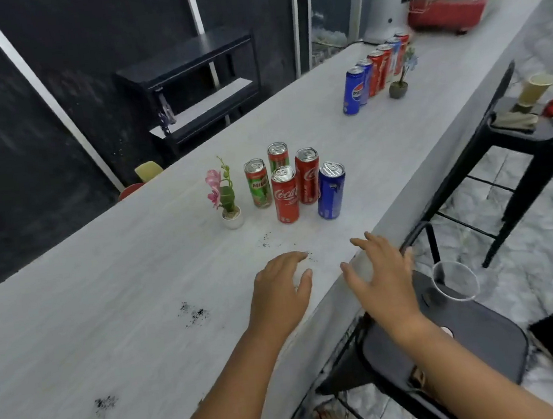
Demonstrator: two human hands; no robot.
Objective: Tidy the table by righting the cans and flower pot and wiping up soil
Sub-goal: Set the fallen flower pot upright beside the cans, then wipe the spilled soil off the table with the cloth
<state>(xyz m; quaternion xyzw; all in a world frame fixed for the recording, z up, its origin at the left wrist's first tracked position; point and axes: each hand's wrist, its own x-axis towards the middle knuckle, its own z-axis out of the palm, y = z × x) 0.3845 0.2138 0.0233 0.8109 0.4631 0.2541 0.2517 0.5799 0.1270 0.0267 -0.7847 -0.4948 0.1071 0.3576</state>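
Observation:
Several cans stand upright in a cluster on the pale table (112, 297): two green Milo cans (258, 184), two red Coca-Cola cans (285, 196) and a blue can (331, 191). A small white flower pot (233, 217) with a pink flower stands upright left of them. Dark soil lies in patches (194, 314), (105, 403) and in specks (266, 239) near my left hand. My left hand (282, 286) rests palm down on the table with relaxed fingers beside soil specks. My right hand (380, 271) hovers over the table's near edge, fingers spread, holding nothing.
A second row of upright cans (373, 72) and a grey pot with a plant (398, 88) stand farther along the table. A clear plastic cup (455, 280) sits on a dark stool (455, 337) at my right. Another stool (514, 134) with a paper cup stands beyond it.

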